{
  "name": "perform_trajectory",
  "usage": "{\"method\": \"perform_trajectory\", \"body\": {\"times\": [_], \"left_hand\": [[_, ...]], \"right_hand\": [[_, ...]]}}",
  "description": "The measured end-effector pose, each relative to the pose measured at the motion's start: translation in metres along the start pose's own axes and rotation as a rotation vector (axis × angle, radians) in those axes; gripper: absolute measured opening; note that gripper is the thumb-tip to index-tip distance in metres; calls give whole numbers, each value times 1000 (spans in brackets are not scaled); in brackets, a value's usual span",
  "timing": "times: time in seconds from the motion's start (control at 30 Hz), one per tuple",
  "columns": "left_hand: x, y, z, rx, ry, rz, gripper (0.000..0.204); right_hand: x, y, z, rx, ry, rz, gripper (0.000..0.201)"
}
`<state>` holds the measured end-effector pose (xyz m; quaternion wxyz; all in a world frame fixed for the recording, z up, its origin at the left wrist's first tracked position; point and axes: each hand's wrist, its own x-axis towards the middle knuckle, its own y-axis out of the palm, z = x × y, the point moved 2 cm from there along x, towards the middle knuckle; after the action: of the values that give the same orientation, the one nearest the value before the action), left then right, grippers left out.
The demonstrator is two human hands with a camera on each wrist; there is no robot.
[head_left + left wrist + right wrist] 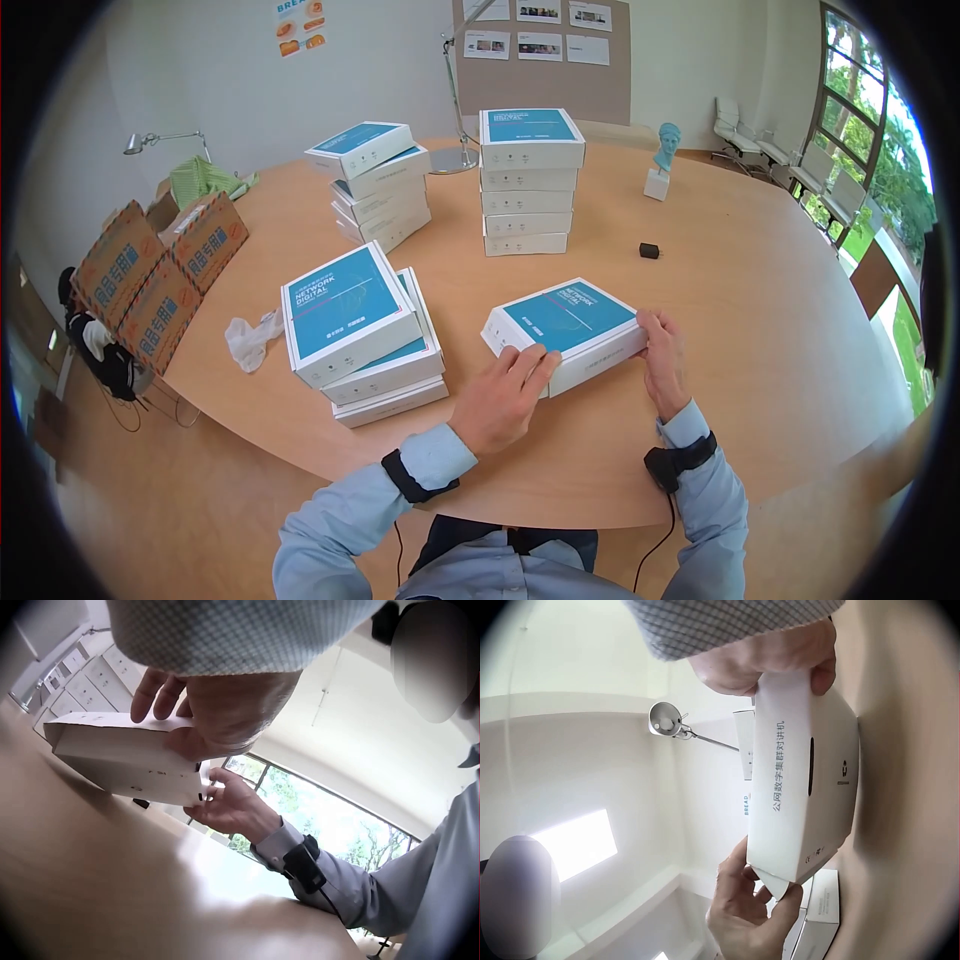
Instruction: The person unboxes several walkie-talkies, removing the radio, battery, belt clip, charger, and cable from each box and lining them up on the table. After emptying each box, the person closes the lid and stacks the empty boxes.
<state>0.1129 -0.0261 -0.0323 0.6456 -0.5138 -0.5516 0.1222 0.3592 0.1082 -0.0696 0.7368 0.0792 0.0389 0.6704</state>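
A white cardboard box with a blue lid panel (575, 312) is between my two hands, tilted close over the wooden table. My left hand (500, 402) pinches its near left corner, fingers over the top and thumb on the side. In the right wrist view a small white corner flap (771, 883) sticks out between that hand's thumb and fingers. My right hand (662, 362) grips the right end of the box, thumb near the top edge and fingers around the side. Printed text and a dark slot (811, 766) show on the box's side in the right wrist view.
Left of the held box stands a short stack of similar boxes (350, 315), unevenly piled. Two taller stacks, the left one (380, 190) and the middle one (528, 205), stand behind. Crumpled plastic (252, 340), brown cartons (160, 280), a black adapter (649, 251) and a bust (668, 150) are around.
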Motion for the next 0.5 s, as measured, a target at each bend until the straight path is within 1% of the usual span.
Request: {"method": "perform_trajectory", "body": {"times": [0.07,0.1,0.17,0.2,0.23,0.27,0.3,0.33,0.43,0.5], "left_hand": [[5,-8,-2,8,77,4,61],[7,-9,0,-5,88,13,61],[14,-16,7,-53,147,-82,54],[21,-21,7,-85,132,-133,42],[28,-24,7,-90,138,-132,42],[34,-28,8,-73,128,-171,38],[40,-32,9,-54,116,-211,35],[47,-35,9,-29,79,-200,30],[66,-43,10,-84,48,-190,29],[76,-42,11,-109,55,-217,26]], "right_hand": [[3,-7,-3,-15,14,-16,24],[6,-11,-6,-1,12,-20,25],[10,-18,-10,12,8,-40,27],[11,-19,-11,0,9,-34,28],[12,-20,-12,-12,10,-24,30],[13,-23,-14,-12,8,-29,30],[15,-25,-17,-43,-13,6,30],[17,-26,-18,-73,-33,42,32],[18,-26,-22,-98,-47,73,34],[17,-26,-22,-99,-33,99,34]]}}
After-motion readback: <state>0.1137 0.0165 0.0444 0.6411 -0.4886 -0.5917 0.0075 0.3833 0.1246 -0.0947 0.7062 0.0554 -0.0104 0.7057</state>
